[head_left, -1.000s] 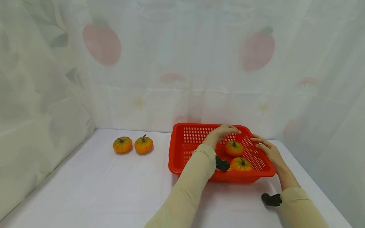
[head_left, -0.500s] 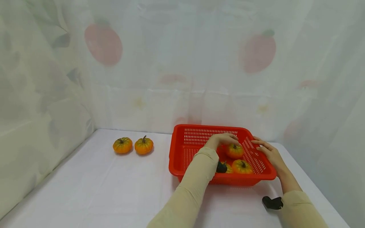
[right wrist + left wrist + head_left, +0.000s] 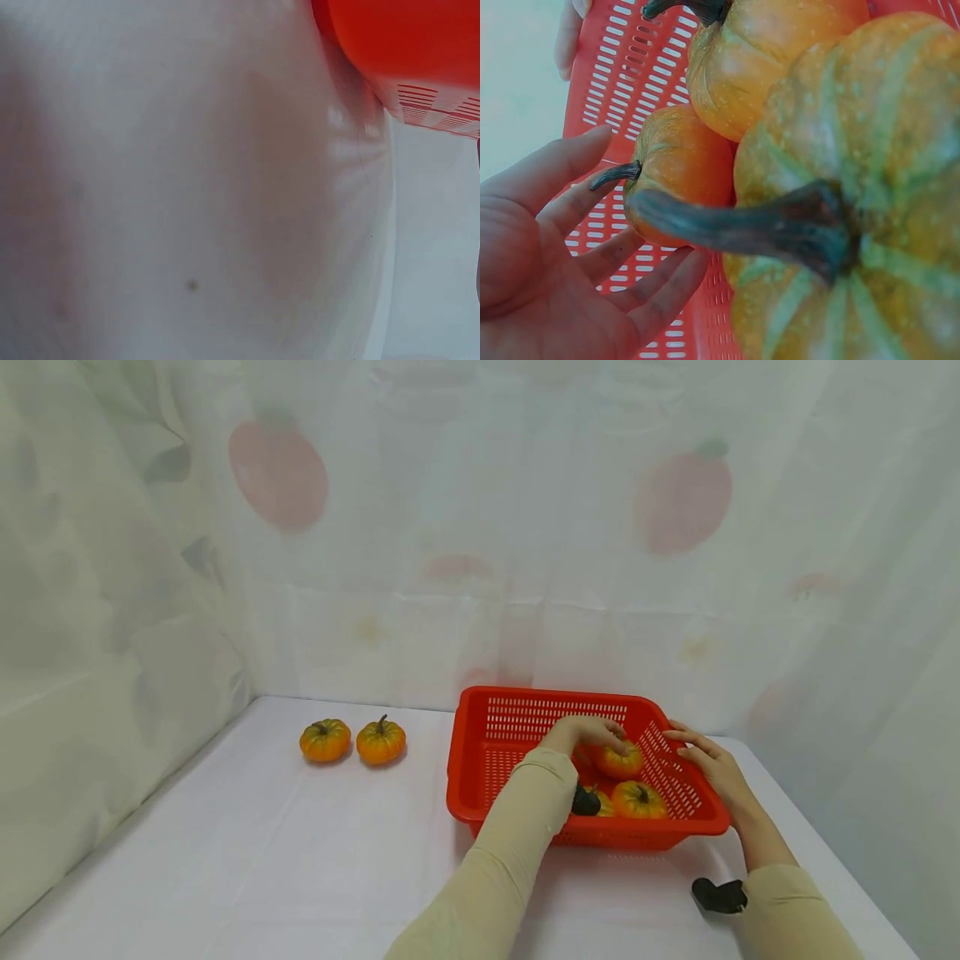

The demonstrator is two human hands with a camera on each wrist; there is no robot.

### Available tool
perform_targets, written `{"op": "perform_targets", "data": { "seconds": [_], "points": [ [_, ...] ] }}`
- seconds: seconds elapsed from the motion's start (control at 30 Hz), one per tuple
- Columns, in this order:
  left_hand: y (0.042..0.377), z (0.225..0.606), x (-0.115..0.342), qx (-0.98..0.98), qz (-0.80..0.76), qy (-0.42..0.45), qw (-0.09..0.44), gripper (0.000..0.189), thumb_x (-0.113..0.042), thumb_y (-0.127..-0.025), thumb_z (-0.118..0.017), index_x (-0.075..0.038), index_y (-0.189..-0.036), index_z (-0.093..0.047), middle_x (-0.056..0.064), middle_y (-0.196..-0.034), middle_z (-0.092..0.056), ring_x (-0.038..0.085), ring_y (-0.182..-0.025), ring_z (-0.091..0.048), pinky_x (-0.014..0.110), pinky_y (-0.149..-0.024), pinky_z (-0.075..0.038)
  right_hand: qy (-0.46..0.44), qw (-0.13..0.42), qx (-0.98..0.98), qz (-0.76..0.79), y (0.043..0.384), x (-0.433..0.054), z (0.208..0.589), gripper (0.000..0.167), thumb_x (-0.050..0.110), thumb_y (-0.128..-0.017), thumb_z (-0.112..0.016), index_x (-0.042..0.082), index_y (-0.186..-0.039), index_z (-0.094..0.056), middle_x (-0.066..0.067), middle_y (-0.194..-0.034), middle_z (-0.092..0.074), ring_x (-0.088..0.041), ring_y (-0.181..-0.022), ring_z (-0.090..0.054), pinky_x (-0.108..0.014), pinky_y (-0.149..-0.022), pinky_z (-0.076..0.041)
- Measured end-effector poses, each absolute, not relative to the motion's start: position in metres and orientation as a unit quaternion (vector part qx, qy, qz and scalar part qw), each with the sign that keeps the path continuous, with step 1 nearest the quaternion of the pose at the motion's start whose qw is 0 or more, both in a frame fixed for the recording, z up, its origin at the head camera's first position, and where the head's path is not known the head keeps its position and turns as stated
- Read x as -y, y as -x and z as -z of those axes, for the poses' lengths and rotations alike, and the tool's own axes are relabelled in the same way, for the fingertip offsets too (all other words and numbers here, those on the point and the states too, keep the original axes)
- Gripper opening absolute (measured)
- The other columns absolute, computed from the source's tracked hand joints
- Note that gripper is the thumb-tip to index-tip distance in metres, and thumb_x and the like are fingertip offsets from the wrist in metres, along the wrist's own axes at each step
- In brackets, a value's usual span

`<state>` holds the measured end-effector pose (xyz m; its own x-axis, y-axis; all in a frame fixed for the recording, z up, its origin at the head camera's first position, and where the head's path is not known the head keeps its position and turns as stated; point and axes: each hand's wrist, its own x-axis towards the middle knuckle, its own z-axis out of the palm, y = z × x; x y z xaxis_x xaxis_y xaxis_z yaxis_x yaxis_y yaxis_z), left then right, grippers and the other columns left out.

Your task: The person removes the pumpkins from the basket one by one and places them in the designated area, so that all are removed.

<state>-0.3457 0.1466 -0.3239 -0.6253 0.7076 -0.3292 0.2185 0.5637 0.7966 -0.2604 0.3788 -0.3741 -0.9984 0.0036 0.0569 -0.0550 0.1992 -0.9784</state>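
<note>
In the head view my left hand (image 3: 596,732) reaches into a red plastic basket (image 3: 468,760), over a small orange pumpkin (image 3: 621,762). The left wrist view shows the fingers of that hand (image 3: 562,262) spread loosely beside this pumpkin (image 3: 686,169), some fingertips at its underside. Its thumb stands apart from it, near the dark stem. Two more pumpkins lie in the basket: one at the front right (image 3: 639,800), one partly hidden behind my left wrist (image 3: 604,806). My right hand (image 3: 720,772) rests against the basket's right side, fingers extended along the rim.
Two pumpkins, one at the far left (image 3: 325,741) and one beside it (image 3: 381,742), sit on the white-covered table (image 3: 337,860). A pale printed curtain (image 3: 480,527) hangs behind. Dark camera mounts stick out at both wrists.
My left hand has lowered from above the basket down to the back pumpkin, covering its stem in the head view. My right hand stays at the basket's right side.
</note>
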Motion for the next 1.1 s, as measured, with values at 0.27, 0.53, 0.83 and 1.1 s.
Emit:
{"op": "perform_targets", "data": {
  "seconds": [0.27,0.53,0.83,1.1],
  "points": [
    [0.346,0.328,-0.147,-0.814,-0.389,-0.272,0.335,0.045,-0.015,-0.103,-0.048,-0.010,-0.148,-0.045,0.010,-0.158,-0.039,0.029,-0.146,-0.037,0.050,-0.114,-0.042,-0.019,0.022,0.770,-0.637,0.261,-0.380,0.375,0.038,0.031,-0.104,-0.048,0.023,-0.140,-0.056,0.021,-0.155,-0.039,0.013,-0.104,-0.060,-0.018,-0.079,-0.059],
    [0.356,0.333,-0.149,-0.811,-0.399,-0.259,0.341,0.036,-0.019,-0.103,-0.048,-0.015,-0.137,-0.059,0.007,-0.156,-0.043,0.026,-0.142,-0.042,0.047,-0.109,-0.047,-0.037,0.032,0.766,-0.641,0.261,-0.380,0.375,0.037,0.028,-0.104,-0.050,0.019,-0.138,-0.059,0.033,-0.137,-0.048,0.008,-0.102,-0.062,-0.017,-0.075,-0.058],
    [0.360,0.333,-0.150,-0.810,-0.385,-0.277,0.344,0.035,-0.019,-0.103,-0.050,-0.014,-0.136,-0.060,0.007,-0.157,-0.043,0.027,-0.146,-0.039,0.045,-0.110,-0.047,-0.046,0.033,0.758,-0.649,0.260,-0.380,0.375,0.036,0.027,-0.104,-0.050,0.019,-0.137,-0.059,0.036,-0.132,-0.051,0.007,-0.102,-0.063,-0.018,-0.074,-0.059],
    [0.363,0.336,-0.151,-0.799,-0.403,-0.249,0.370,0.034,-0.015,-0.101,-0.054,-0.014,-0.135,-0.062,0.005,-0.156,-0.044,0.025,-0.150,-0.033,0.044,-0.113,-0.045,-0.026,0.027,0.772,-0.635,0.261,-0.380,0.374,0.037,0.030,-0.104,-0.049,0.022,-0.140,-0.057,0.020,-0.154,-0.040,0.009,-0.103,-0.061,-0.018,-0.077,-0.059]
  ]
}}
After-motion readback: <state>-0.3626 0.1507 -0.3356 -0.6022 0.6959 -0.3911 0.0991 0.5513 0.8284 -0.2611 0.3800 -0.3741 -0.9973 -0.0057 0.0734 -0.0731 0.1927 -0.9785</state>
